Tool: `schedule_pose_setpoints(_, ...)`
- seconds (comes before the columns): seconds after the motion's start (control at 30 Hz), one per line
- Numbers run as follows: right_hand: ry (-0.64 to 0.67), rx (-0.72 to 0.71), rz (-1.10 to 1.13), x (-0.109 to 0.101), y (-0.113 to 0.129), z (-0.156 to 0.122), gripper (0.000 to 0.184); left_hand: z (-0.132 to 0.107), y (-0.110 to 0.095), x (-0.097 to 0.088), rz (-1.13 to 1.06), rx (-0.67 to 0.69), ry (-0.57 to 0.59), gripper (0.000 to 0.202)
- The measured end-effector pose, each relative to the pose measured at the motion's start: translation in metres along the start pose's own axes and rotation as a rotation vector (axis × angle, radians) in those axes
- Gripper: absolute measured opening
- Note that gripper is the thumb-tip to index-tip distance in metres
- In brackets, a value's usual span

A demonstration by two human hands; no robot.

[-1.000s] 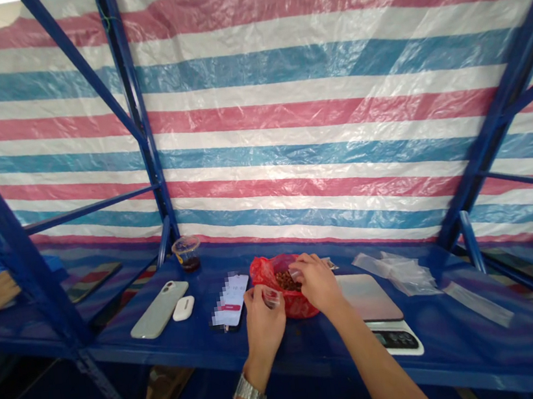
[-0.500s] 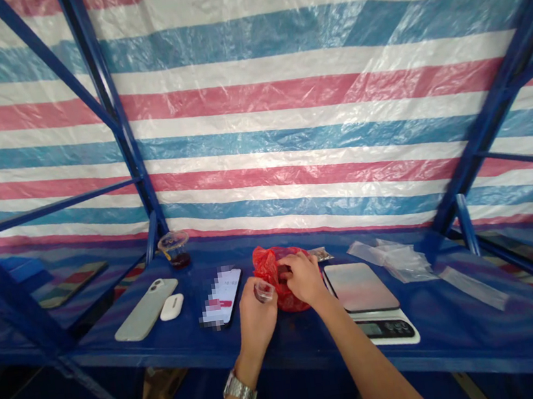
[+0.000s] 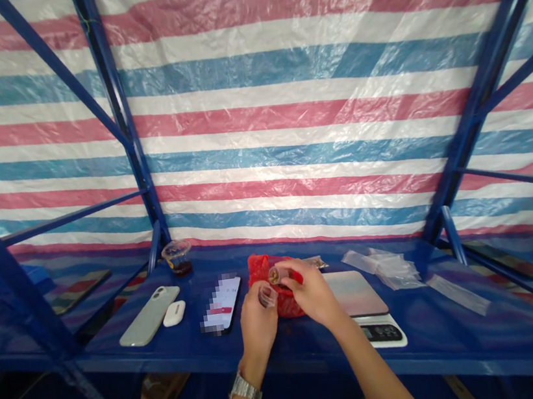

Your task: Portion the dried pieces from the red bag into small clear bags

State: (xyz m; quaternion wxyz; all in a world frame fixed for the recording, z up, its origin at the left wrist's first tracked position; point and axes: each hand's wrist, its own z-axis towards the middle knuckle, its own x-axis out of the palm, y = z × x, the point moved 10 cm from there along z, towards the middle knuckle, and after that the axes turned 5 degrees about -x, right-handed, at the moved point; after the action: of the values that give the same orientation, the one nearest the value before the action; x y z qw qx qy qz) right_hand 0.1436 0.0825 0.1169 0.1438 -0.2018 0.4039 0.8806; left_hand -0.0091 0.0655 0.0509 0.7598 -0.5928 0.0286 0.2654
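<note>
My left hand (image 3: 258, 321) is closed around a small clear container (image 3: 267, 297), its open mouth facing up. Just above and to the right, my right hand (image 3: 312, 290) grips a second small clear cup (image 3: 275, 276), tilted toward the first, with brownish bits visible in it. The two mouths are close together; whether they touch I cannot tell. Behind both hands lies a crumpled red plastic bag (image 3: 258, 268), partly covered by them. A kitchen scale (image 3: 357, 292) with a metal plate sits to the right, partly hidden by my right arm.
A lit phone (image 3: 222, 303) lies left of my hands. Further left are a pale phone (image 3: 150, 316), a white earbud case (image 3: 174, 313) and a lidded cup (image 3: 177, 260) of dark liquid. Clear plastic bags (image 3: 393, 268) spread right of the scale. Blue posts (image 3: 132, 145) frame the shelf.
My right hand has come up out of the red bag, and a small cup with brownish bits now shows in its fingers beside the left hand's container. The camera view has shifted slightly.
</note>
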Motion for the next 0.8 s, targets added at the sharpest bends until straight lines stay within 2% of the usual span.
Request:
schedule_pose_setpoints(0.13, 0.092, -0.064, -0.010, 0.013, 0.018, -0.005, 0.042, -0.001, -0.004, 0.004, 0.025, 0.016, 0.009, 0.021)
schedule_pose_setpoints(0.3, 0.129, -0.142, -0.088, 0.015, 0.032, -0.008, 0.051, -0.001, -0.003, 0.005, 0.057, 0.016, 0.005, 0.026)
schedule_pose_setpoints(0.63, 0.089, -0.022, 0.019, 0.015, 0.015, -0.004, 0.044, 0.000, -0.003, -0.002, -0.007, 0.024, -0.038, 0.025)
schedule_pose_setpoints(0.8, 0.075, -0.038, 0.081, 0.012, 0.016, -0.002, 0.043, -0.001, -0.007, -0.004, -0.031, 0.017, -0.044, 0.025)
